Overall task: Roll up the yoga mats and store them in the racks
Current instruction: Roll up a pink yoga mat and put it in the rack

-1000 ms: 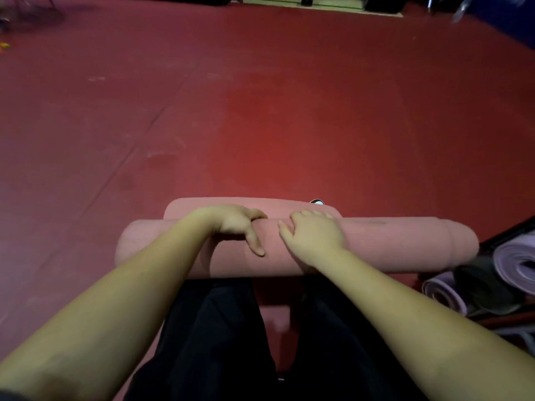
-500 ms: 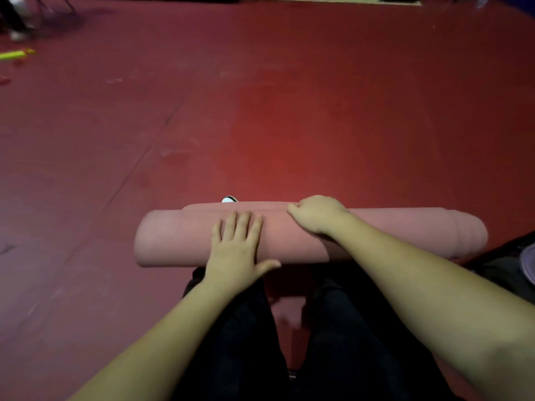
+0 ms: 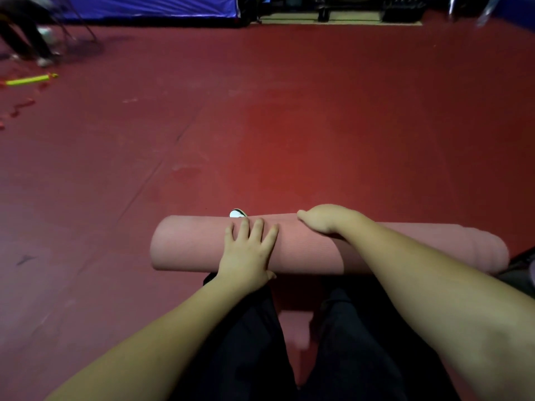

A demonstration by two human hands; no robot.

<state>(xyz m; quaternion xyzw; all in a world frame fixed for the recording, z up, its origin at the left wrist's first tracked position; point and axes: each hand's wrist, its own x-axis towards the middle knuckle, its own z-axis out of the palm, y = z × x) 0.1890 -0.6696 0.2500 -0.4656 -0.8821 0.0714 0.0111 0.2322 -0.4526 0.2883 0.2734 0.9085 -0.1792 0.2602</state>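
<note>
Head view: one pink yoga mat (image 3: 318, 250), rolled up into a fat tube, lying sideways on the red floor (image 3: 289, 125) right in front of two legs in dark pants (image 3: 362, 342). Layers of the roll sticking out a bit at the right end. Two hands on the mat. Left hand (image 3: 247, 256) flat on top near the middle, four fingers straight and spread, pressing down, not grabbing. Right hand (image 3: 325, 217) bent over the far top edge, thumb pointing left, fingers hidden behind the roll, so cannot tell how tight the hold. One white shoe tip (image 3: 238, 213) peeking out just behind the mat. Far off at the top left, one yellow-green stick (image 3: 29, 80) on the floor and the blurry legs of one other person (image 3: 26, 33). One blue tarp (image 3: 144, 5) along the back.
</note>
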